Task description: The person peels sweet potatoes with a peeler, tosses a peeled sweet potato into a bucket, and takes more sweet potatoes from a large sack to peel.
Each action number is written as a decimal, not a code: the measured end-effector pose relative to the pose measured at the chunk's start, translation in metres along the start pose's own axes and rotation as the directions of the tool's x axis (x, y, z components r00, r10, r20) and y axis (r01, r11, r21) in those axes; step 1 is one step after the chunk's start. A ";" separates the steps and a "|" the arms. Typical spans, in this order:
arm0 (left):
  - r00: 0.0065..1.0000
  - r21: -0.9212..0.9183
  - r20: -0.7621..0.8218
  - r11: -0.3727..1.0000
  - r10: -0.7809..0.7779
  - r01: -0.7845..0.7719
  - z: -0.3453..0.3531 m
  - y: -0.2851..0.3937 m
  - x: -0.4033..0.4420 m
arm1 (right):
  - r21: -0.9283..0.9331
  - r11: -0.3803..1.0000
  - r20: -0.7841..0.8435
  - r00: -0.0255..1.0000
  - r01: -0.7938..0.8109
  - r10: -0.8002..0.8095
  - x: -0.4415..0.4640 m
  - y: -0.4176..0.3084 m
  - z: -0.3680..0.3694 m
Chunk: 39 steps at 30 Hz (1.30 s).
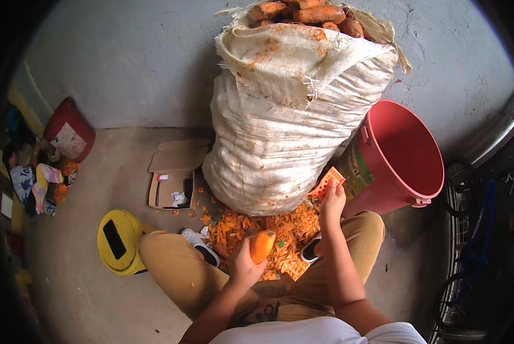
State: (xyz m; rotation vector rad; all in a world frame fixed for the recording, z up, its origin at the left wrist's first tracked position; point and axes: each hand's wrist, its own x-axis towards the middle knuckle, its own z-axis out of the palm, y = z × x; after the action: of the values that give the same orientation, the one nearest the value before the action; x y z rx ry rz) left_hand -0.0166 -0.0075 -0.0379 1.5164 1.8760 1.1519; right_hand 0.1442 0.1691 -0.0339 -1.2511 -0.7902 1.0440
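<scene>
My left hand (246, 265) is closed around a peeled carrot (263, 245), whose thick end points up and away from me. My right hand (333, 202) grips an orange plastic tool with rows of holes (328, 182); its exact kind is unclear. This tool is held apart from the carrot, in front of the red bucket and beside the sack. Between my feet lies a heap of orange carrot peelings (294, 226), below both hands. Behind the heap stands a large white woven sack (285, 132), with unpeeled carrots (320, 14) showing at its open top.
A tall red bucket (377, 166) leans against the sack's right side. Left of it sit an open cardboard box (179, 157) and a yellow bucket (133, 226) with a phone (114, 238) on its lid. A bicycle (469, 246) is at the right edge.
</scene>
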 end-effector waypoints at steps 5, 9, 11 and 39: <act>0.972 -0.485 0.181 0.846 -0.151 0.221 0.016 -0.015 0.004 | 0.091 0.948 0.361 0.897 -0.306 0.255 -0.050 -0.011 0.017; 0.948 -0.606 0.259 0.733 -0.188 0.310 0.014 0.006 0.009 | 0.111 0.905 0.503 0.809 -0.410 0.304 -0.069 -0.006 0.027; 0.964 -0.564 0.236 0.790 -0.125 0.241 0.016 0.003 0.013 | 0.121 0.910 0.452 0.838 -0.397 0.305 -0.074 -0.016 0.031; 0.964 0.053 -0.114 0.970 0.240 -0.236 0.000 0.003 0.022 | -0.037 0.929 0.446 0.826 -0.367 0.344 -0.079 -0.008 0.043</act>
State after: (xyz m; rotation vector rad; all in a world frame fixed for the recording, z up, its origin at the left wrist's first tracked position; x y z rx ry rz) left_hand -0.0213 0.0132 -0.0325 1.7688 1.8384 1.3468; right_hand 0.0784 0.1112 -0.0129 -1.1522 -0.8853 1.6913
